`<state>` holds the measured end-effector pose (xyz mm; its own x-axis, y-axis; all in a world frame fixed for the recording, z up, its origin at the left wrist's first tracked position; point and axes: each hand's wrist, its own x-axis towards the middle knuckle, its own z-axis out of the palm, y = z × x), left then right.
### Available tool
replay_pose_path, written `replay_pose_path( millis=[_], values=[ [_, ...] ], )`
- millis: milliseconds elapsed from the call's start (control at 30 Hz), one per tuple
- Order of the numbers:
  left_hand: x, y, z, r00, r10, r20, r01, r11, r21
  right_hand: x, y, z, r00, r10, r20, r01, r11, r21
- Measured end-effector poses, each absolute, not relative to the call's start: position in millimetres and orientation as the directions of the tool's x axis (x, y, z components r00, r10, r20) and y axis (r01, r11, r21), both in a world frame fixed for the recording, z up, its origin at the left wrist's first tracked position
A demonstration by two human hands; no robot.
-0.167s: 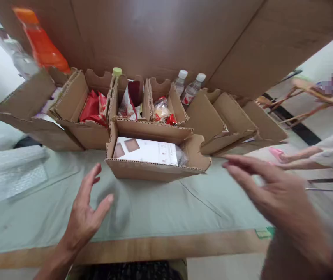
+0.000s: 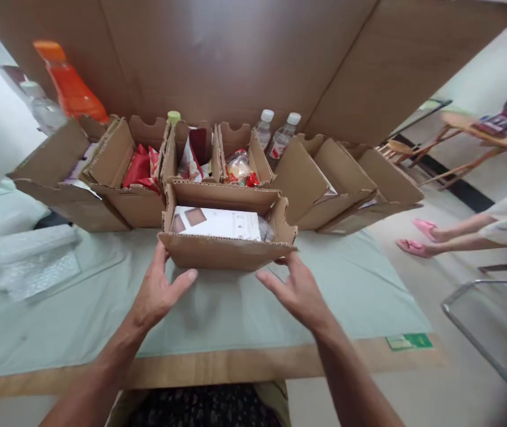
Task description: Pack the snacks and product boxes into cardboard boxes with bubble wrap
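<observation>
An open-topped cardboard box [image 2: 222, 252] stands on the cloth in front of me, its long side facing me. Inside it lie a white printed carton [image 2: 217, 223] and, at the right end, a clear plastic-wrapped item [image 2: 265, 230]. The fingers of my left hand [image 2: 158, 293] are against the box's left end, with the thumb spread out in front. At the right end, the fingers of my right hand [image 2: 300, 290] reach round the lower corner and are partly hidden. Its thumb points inward below the front wall. Between them, both hands hold the box by its ends.
Behind stands a row of cardboard bins [image 2: 133, 204] with red packets [image 2: 141, 166] and wrapped snacks [image 2: 238, 168]. An orange bottle [image 2: 73, 89] and clear bottles [image 2: 282, 139] rise behind them. Bubble wrap [image 2: 40, 261] lies left. A person's feet in pink slippers [image 2: 417, 246] show at right.
My right hand has come in from the right to the box's right end. My left hand has moved up to its left end. The box's right end has shifted slightly left.
</observation>
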<state>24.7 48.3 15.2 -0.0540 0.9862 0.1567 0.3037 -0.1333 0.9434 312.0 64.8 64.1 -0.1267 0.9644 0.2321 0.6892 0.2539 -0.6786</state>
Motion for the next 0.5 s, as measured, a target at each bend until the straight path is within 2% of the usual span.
replay_pose_path(
  millis=[167, 233, 300, 400, 500],
  values=[
    [50, -20, 14, 0.022, 0.971, 0.238, 0.331, -0.231, 0.915, 319, -15, 48, 0.034, 0.952, 0.303, 0.707, 0.191, -0.68],
    [46, -63, 12, 0.042, 0.98, 0.197, 0.389, -0.197, 0.9, 325, -49, 52, 0.01, 0.953, 0.302, 0.725, 0.201, -0.659],
    [33, -87, 18, -0.041, 0.981, 0.188, 0.392, -0.157, 0.906, 320, -63, 62, -0.081, 0.955, 0.286, 0.693, 0.26, -0.672],
    [17, -73, 43, -0.155, 0.943, 0.294, 0.345, -0.227, 0.911, 301, -39, 84, -0.212, 0.929, 0.304, 0.565, 0.371, -0.737],
    [33, -27, 67, -0.17, 0.862, 0.478, 0.348, -0.401, 0.847, 304, -5, 100, -0.153, 0.916, 0.37, 0.517, 0.393, -0.761]
  ],
)
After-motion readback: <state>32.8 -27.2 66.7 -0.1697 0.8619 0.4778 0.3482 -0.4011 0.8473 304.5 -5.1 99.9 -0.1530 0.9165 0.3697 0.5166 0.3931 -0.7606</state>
